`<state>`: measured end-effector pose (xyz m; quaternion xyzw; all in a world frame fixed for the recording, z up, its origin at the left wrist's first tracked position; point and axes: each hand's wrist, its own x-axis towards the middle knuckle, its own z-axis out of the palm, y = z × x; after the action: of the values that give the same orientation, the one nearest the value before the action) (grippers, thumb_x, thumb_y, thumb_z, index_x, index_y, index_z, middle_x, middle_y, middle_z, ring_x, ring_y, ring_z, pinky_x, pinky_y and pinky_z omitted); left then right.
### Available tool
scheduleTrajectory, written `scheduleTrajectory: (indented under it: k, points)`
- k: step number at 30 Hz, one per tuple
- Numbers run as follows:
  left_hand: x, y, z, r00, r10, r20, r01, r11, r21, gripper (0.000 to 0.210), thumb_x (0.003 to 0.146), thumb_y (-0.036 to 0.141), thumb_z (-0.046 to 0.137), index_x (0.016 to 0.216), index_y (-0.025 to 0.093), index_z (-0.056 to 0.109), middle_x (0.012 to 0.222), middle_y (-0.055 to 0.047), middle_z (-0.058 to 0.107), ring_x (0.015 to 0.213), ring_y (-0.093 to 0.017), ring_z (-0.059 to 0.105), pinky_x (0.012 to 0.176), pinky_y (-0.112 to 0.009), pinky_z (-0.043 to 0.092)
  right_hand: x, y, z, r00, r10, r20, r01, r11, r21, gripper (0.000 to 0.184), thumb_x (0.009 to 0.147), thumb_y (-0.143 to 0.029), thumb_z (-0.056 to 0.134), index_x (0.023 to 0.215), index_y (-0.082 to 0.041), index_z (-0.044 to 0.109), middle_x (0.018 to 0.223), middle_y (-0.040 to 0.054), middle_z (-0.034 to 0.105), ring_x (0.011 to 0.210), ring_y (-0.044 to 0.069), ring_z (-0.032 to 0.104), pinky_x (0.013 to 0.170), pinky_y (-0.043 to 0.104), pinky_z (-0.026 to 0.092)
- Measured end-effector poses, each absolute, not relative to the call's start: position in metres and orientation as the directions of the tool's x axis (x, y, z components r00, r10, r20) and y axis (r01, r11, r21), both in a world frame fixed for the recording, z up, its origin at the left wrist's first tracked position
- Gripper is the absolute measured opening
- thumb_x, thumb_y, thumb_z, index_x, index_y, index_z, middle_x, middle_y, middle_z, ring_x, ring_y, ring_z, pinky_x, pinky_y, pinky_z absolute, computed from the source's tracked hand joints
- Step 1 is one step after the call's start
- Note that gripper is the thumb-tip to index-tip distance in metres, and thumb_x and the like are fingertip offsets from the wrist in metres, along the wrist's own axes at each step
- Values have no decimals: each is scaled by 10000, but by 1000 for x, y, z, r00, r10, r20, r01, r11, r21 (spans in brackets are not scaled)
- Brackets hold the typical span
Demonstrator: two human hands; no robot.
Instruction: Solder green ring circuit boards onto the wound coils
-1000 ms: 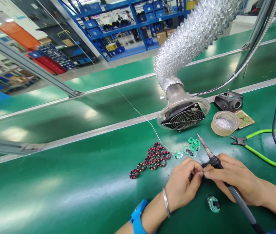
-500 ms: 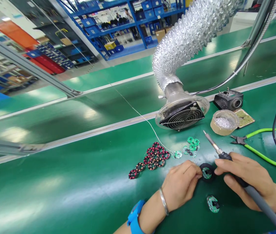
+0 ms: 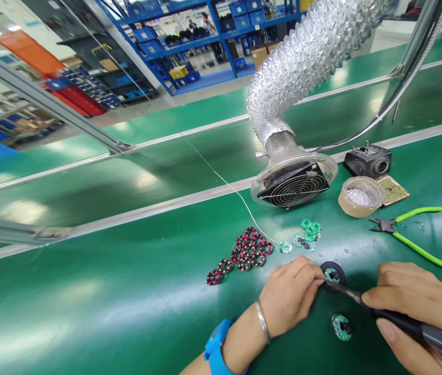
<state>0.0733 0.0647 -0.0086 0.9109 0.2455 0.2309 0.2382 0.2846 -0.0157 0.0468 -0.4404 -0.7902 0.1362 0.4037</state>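
- On the green bench (image 3: 127,307), between the two hands, lies a black ring (image 3: 340,269) with a green board (image 3: 329,275) in its middle.
- The left hand (image 3: 291,299) is at the ring's left edge, thumb and forefinger drawn narrow together; what they pinch, if anything, I cannot tell.
- The right hand (image 3: 419,302) grips a soldering iron (image 3: 396,319) between thumb and fingers, its tip at the lower part of the board — whether touching, I cannot tell.
- Below the ring, near but apart, lies a loose board (image 3: 341,327) with a black part on it.
- Beyond the left hand sit more boards (image 3: 310,229), some overlapping, and a paler pair (image 3: 284,248) where a thin white wire (image 3: 221,178) ends.
- Left of these, red and copper-coloured coils (image 3: 257,259) cluster closely.
- To the right, pliers (image 3: 430,254) lie with green handles spread, jaws pointing left.
- Above the pliers stand a tub (image 3: 353,207) of silvery bits, a sponge (image 3: 394,191) just beside it, and a black stand (image 3: 367,161) behind.
- Over the bench hangs a round hood with a fan (image 3: 294,187) — a silver duct (image 3: 283,88) rises from it.
- On the left wrist are a bracelet (image 3: 262,323) and a blue watch (image 3: 217,344).
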Motion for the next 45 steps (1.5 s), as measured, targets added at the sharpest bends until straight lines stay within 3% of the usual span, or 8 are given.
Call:
scheduleTrajectory:
  k: [20,27,32,39,45]
  points:
    - [73,66,-7,793,518,321,292,-785,547,126,930,125,429,944,197,531,851,-27,648,744,-142,599,660,-234,492,283,-15,46,-282,809,516,578,573,-581,257,797,-95,476,1008,-225,543,584,16,595,490,192,572,481,348,475]
    - [73,66,-8,788,514,338,277,-787,551,136,917,96,427,935,197,517,838,-21,641,727,-143,591,647,-232,484,290,-15,46,-218,792,570,605,568,-558,193,874,-151,465,1020,-206,579,675,46,654,619,212,651,520,339,493]
    - [73,66,-9,788,515,338,278,-786,553,128,915,94,441,942,198,511,841,-20,635,724,-144,586,654,-232,485,287,-2,24,-198,772,605,577,590,-565,353,879,-102,499,1222,-168,549,684,20,630,555,148,567,514,280,465]
    - [73,67,-9,782,521,342,280,-784,554,132,911,90,439,936,201,505,829,-18,624,709,-144,582,645,-228,487,280,5,19,-236,781,579,587,589,-556,391,872,-81,499,1250,-168,545,759,22,597,625,134,525,557,258,459]
    - [74,67,-8,786,519,337,280,-784,554,121,916,104,443,942,198,516,839,-23,630,733,-149,591,658,-234,488,289,-17,39,-286,782,554,655,581,-482,271,861,-134,478,1103,-180,589,724,58,631,690,210,630,583,336,502]
